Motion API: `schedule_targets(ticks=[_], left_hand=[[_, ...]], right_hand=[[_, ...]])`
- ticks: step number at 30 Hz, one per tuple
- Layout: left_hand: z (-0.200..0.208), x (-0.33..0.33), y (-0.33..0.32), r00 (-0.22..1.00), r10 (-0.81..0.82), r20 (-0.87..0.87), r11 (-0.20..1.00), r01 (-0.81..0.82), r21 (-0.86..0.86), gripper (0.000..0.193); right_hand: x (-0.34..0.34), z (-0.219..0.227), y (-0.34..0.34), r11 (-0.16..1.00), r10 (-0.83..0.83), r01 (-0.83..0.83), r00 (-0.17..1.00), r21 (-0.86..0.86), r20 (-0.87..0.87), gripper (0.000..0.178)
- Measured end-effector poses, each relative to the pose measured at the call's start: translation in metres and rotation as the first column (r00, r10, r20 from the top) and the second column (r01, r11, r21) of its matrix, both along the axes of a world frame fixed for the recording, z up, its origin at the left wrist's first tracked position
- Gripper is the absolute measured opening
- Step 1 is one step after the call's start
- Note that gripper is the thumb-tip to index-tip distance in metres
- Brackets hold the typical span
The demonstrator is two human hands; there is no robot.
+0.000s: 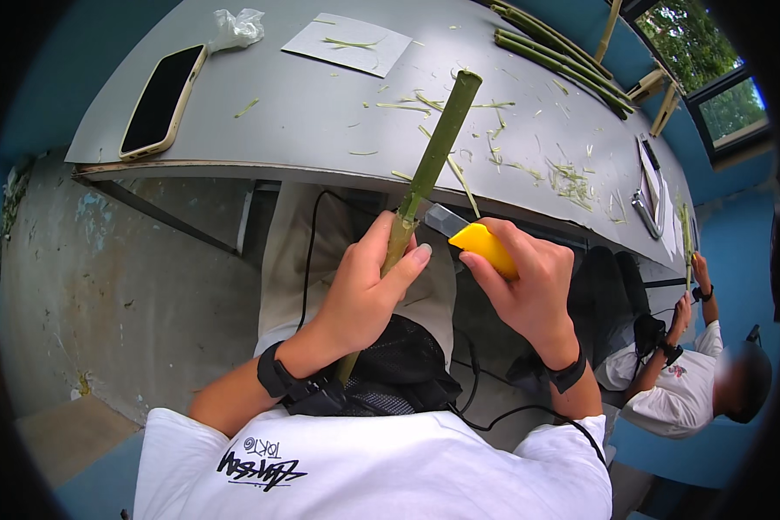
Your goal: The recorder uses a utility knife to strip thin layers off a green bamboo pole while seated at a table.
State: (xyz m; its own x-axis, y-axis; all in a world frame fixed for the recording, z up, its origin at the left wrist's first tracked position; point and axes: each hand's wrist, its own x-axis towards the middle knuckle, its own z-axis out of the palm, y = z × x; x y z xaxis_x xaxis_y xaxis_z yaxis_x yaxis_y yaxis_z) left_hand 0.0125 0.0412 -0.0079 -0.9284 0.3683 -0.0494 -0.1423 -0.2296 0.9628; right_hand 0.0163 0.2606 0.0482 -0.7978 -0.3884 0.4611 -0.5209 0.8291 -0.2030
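My left hand [366,282] is wrapped round a green bamboo stalk [442,139], its lower part peeled paler. The stalk slants up over the near edge of the table, and its lower end passes down by my lap. In my right hand [529,282] I grip a yellow-handled utility knife [487,249]. Its wide grey blade points left at the stalk, just above my left fingers, at the border between green skin and pale wood. Whether the edge bites into the stalk I cannot tell. Thin green shavings [572,184] lie scattered on the table beyond.
The grey table [303,130] spans the far side. On it are a phone [163,102], a crumpled plastic bag [237,29], a white sheet [347,43] with shavings and several green stalks [563,61]. At right, a co-worker [676,381] holds a thin stalk. A black cable [529,407] crosses near my right arm.
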Motion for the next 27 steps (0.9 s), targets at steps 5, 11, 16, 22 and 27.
schedule_targets(ticks=[5,11,16,22,27], left_hand=[[-0.003,0.007,0.000,0.996,-0.037,0.076,0.998,0.032,0.063,0.023],[-0.008,0.004,-0.009,0.994,-0.071,0.083,0.980,0.054,0.192,0.018],[-0.007,0.003,-0.013,0.993,-0.093,0.078,0.979,0.077,0.191,0.017],[-0.005,0.003,-0.009,0.992,-0.119,0.041,0.985,0.113,0.134,0.022],[-0.001,0.008,-0.003,0.989,-0.134,-0.062,0.991,0.136,0.014,0.029]], right_hand=[[-0.017,0.017,0.034,0.917,-0.368,0.347,0.927,-0.198,-0.078,0.030],[-0.024,0.048,0.059,0.908,-0.349,0.315,0.934,-0.277,-0.080,0.028],[-0.008,0.043,0.033,0.952,-0.171,0.187,0.981,-0.240,0.087,0.026],[-0.009,0.022,-0.004,0.972,0.056,-0.046,0.998,-0.231,0.033,0.040],[-0.015,0.007,-0.023,0.969,0.187,-0.185,0.982,-0.165,-0.004,0.050]])
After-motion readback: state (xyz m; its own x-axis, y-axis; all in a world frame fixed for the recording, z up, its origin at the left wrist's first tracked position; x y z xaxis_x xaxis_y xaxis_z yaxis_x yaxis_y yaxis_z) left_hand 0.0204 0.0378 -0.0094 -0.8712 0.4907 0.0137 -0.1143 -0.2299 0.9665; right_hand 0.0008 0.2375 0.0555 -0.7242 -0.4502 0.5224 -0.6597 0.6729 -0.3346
